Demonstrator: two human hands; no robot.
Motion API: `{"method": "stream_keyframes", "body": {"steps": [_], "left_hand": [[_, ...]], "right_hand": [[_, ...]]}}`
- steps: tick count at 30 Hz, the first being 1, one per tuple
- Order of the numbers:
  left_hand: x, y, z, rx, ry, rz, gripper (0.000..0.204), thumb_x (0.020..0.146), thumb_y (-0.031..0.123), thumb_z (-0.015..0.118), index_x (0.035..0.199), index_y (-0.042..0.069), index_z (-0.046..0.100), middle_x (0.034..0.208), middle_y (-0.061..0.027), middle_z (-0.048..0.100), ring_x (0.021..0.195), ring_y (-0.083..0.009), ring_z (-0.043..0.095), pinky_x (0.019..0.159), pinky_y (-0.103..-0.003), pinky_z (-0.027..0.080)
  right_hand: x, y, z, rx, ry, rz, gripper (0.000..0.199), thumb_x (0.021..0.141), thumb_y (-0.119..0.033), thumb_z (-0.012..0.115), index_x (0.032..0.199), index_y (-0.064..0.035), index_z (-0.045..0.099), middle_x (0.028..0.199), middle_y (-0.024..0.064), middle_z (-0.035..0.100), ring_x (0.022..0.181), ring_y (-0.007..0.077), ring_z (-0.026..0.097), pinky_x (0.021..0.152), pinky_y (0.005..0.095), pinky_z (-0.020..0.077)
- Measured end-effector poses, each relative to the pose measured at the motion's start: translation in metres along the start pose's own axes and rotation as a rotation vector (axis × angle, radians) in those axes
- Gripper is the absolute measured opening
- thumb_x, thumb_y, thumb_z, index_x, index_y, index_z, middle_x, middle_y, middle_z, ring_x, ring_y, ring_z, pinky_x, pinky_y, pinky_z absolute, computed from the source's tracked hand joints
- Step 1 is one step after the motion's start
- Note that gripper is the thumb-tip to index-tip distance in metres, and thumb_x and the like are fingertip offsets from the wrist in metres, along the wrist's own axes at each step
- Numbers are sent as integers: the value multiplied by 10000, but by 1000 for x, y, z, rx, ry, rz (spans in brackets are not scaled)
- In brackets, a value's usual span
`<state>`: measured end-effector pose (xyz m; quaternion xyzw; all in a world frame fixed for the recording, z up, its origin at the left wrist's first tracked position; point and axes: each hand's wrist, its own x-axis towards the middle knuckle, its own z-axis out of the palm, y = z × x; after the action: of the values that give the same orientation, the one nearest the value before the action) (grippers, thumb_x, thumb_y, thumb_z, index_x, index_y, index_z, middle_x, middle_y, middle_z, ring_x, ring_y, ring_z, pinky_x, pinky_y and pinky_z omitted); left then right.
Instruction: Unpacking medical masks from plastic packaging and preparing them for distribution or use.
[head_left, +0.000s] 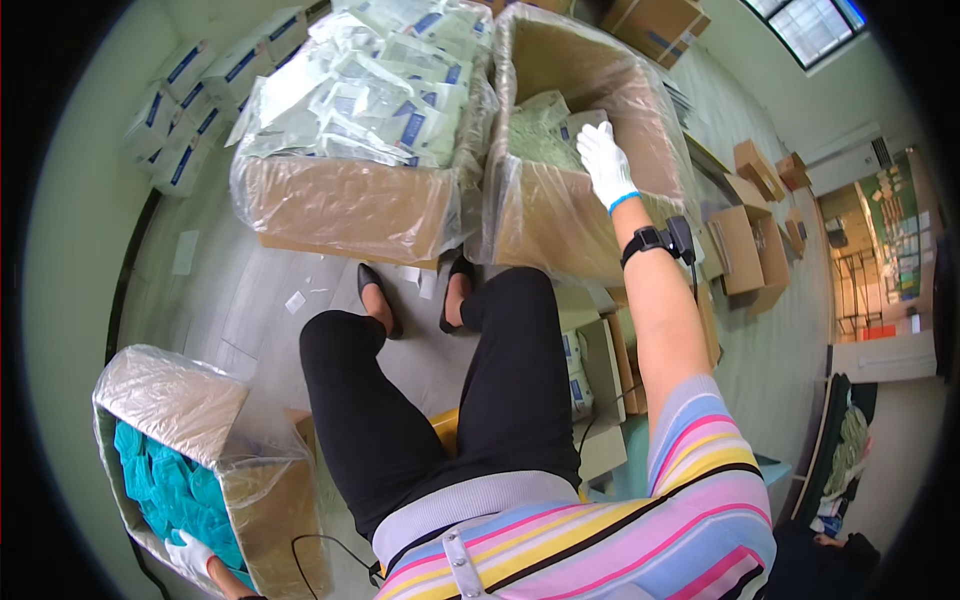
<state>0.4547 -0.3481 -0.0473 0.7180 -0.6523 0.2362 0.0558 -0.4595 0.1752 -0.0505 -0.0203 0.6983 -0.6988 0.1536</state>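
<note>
A big lined box (560,215) ahead holds green packs (540,140), where the gloved right hand (603,160) grasps a pale pack (578,122). Low at left, a smaller box (250,500) holds teal cloths (165,480). The gloved left hand (190,553) rests on them, grip unclear.

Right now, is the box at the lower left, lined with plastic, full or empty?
Partly full. The lined box holds teal folded items below its rim, and the left hand reaches in among them.
</note>
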Motion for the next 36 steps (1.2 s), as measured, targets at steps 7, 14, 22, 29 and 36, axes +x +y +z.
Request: {"method": "stream_keyframes", "body": {"steps": [7,14,22,29,36], "left_hand": [[-1,146,-87,-419,111,339,358,1001,298,506,1207,32,631,1209,-167,633,1091,-317,601,943,-393,471],[-95,286,-189,-1091,-572,551,237,1004,135,511,1136,-20,632,798,-23,602,627,-64,497,566,-226,390],[-156,305,-240,-916,-1286,867,176,959,71,524,874,-26,644,623,-19,553,443,-60,445,431,-249,330],[-187,235,-117,-149,-999,2135,207,891,154,537,871,46,712,740,-147,690,651,-259,673,611,-367,526],[-184,232,-108,-129,-1050,2107,207,892,160,538,879,50,713,754,-148,690,667,-258,673,623,-368,525]], "right_hand": [[-36,-8,-30,618,-121,-2,745,1016,-570,231,1408,41,399,1448,231,443,1327,391,436,1130,485,316],[-137,-26,-58,600,-93,86,707,1024,-546,261,1325,53,485,1244,250,597,1168,392,574,997,492,461],[-255,-53,-92,-170,15,70,452,1009,-300,491,1347,0,493,1112,112,668,909,166,668,797,293,519],[-347,25,-136,169,-214,589,209,962,-235,562,939,-30,602,804,50,590,611,154,550,451,226,369],[-511,122,-91,-391,-689,1030,261,870,-228,594,904,27,641,777,153,675,648,249,662,553,377,517]]}}
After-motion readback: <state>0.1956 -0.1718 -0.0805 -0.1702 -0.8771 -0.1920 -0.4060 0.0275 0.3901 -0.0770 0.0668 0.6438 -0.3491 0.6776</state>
